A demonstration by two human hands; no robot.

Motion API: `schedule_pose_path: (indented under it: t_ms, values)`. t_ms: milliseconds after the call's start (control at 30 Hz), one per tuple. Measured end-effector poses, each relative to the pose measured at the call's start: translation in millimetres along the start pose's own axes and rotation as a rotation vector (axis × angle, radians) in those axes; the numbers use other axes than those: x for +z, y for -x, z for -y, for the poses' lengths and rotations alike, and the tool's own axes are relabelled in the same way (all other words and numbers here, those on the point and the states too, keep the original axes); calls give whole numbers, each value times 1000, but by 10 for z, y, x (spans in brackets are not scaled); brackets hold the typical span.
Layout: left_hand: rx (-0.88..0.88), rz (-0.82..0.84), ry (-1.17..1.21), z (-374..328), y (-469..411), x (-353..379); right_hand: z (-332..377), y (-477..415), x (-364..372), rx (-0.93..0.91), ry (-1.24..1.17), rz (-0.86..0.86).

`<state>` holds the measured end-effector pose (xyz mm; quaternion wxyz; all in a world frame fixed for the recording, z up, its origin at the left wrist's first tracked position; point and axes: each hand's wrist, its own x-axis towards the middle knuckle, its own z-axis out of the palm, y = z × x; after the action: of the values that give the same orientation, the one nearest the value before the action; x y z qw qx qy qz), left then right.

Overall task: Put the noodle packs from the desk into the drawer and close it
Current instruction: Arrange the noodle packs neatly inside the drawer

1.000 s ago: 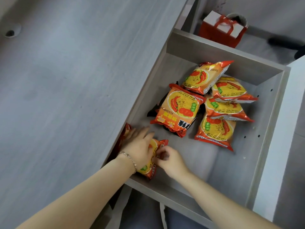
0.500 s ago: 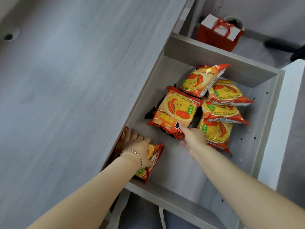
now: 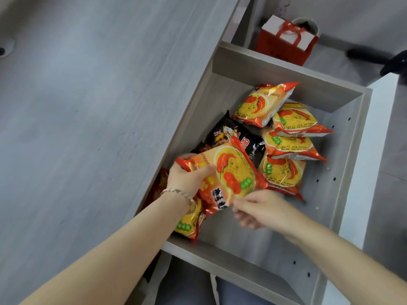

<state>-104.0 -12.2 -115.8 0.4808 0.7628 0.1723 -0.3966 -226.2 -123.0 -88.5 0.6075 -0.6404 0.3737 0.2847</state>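
The grey tabletop [image 3: 88, 106] fills the left side, bare of packs. Beside it the drawer [image 3: 286, 69] stands open. The left hand [image 3: 187, 177] is closed around the left end of an orange noodle pack [image 3: 233, 175], holding it raised over the drawer's near left part, above another orange pack [image 3: 187, 225] by the front wall. The right hand [image 3: 262, 210], fingers loosely curled and holding nothing, touches the raised pack's lower right corner. Behind lie a black pack [image 3: 229, 133] and four orange packs [image 3: 284, 146].

Open drawer [image 3: 343, 164] holds perhaps eight noodle packs [image 3: 284, 144].
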Motion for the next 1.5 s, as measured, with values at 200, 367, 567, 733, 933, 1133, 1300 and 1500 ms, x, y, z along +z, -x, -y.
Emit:
schedule_pose_path:
  t_ms: [200,367,567,733,933,1133,1300,1500]
  values:
    - [346,395,-377,-25,112,45,19,-6,-315,-373,463,-361]
    - [373,466,-668,158,83,179,-417,-376,-256,-252,372,-75]
    - [706,208,-1202,257,-35,83,-946,-623,-106,-109,301,-100]
    - [477,375,-1735,381,-240,-79,-826,-767,77,-167,391,-181]
    - [434,327,-1781,358,-281,-81,-777,-757,350,-247,795,-310]
    - [361,308,-1829,323,-277,12,-668,-672,-68,-383,832,-711]
    - [314,303,-1845,307,-250,66,-846,-760,-460,-226,1195,-731]
    - [482,170,-1232,246,-63,117,-976,-804,-637,-503,1158,-730]
